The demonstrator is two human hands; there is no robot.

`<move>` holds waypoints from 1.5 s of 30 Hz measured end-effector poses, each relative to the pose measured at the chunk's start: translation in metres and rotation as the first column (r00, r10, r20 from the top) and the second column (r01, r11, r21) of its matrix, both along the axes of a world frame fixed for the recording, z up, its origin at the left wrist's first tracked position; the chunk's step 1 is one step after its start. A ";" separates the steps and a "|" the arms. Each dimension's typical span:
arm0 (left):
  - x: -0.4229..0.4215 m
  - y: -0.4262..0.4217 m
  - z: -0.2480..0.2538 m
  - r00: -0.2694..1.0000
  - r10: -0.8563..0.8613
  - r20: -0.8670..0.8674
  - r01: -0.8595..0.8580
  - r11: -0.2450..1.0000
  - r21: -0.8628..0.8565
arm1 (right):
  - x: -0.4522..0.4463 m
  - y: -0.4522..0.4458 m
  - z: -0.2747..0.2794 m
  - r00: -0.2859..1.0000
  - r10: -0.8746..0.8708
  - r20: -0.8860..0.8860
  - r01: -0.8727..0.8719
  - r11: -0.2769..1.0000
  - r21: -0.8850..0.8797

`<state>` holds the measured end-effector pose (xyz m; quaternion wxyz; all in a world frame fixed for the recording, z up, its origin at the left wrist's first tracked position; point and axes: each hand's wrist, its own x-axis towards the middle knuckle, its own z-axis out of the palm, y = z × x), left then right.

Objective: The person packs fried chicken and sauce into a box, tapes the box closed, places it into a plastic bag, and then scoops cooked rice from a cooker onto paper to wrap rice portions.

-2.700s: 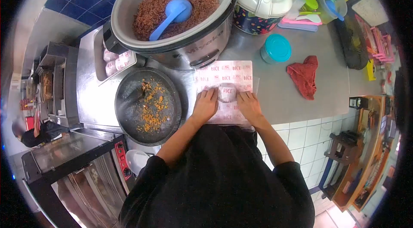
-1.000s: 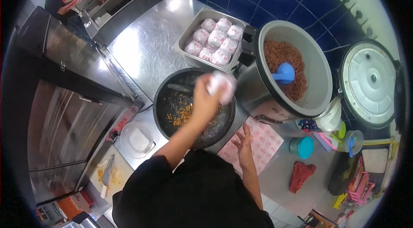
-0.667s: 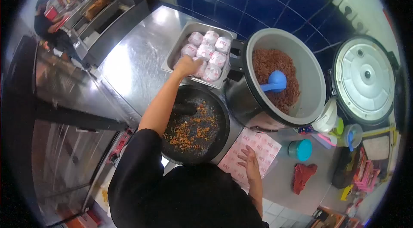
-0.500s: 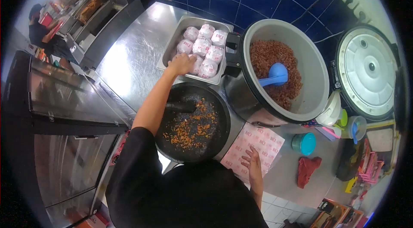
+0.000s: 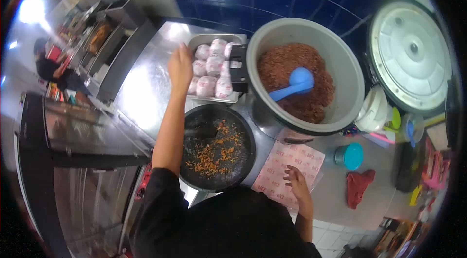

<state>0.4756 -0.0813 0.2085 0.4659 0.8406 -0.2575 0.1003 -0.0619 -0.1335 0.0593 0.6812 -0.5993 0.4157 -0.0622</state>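
Note:
My left hand [image 5: 180, 69] is raised beside the left rim of a metal tray [image 5: 234, 98], its fingers stretched out and slightly blurred, with nothing visible in them. In the tray sit several round paper-wrapped rice portions [image 5: 214, 64] printed with red lettering. Over a stack of printed wrapping paper [image 5: 274, 174] my right hand [image 5: 300, 186] hovers, fingers spread and holding nothing; whether it touches the sheets I cannot tell. Between my arms lies a black pan [image 5: 249, 153] with browned bits [image 5: 224, 151] and a dark-handled utensil [image 5: 200, 132].
A large cooker [image 5: 357, 80] holds reddish-brown rice [image 5: 279, 63] and a blue scoop [image 5: 301, 80]; its lid [image 5: 413, 53] hangs open at right. A teal-lidded container [image 5: 352, 156] and red cloth [image 5: 359, 189] lie on the counter. A person [image 5: 51, 65] is far left.
My left hand has lifted off the wrapped portions and moved left and up to the tray's edge. My right hand stays over the paper. The whole view has shifted slightly.

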 end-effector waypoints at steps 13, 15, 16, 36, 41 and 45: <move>-0.234 -0.217 0.048 0.499 -0.827 -0.259 0.229 -0.163 0.960 | -0.033 -0.067 0.013 0.950 -0.258 0.175 0.245 0.965 0.096; -0.242 -0.221 0.029 0.525 -0.841 -0.129 0.072 -0.108 0.992 | -0.036 -0.068 0.004 0.937 -0.290 0.194 0.263 0.953 0.153; -0.246 -0.223 0.039 0.537 -0.830 -0.149 0.096 -0.115 0.989 | -0.040 -0.068 -0.003 0.937 -0.282 0.208 0.256 0.956 0.144; -0.256 -0.241 0.036 0.279 -0.868 -0.411 0.338 -0.312 0.888 | 0.019 -0.124 0.082 0.901 -0.174 0.397 0.308 0.903 -0.301; -0.202 -0.223 0.057 0.191 -0.710 -0.677 0.565 -0.485 0.668 | 0.021 -0.124 0.076 0.903 -0.163 0.397 0.294 0.909 -0.296; -0.200 -0.212 0.085 0.377 -0.814 -0.442 0.567 -0.174 0.805 | 0.022 -0.124 0.079 0.896 -0.167 0.412 0.312 0.897 -0.315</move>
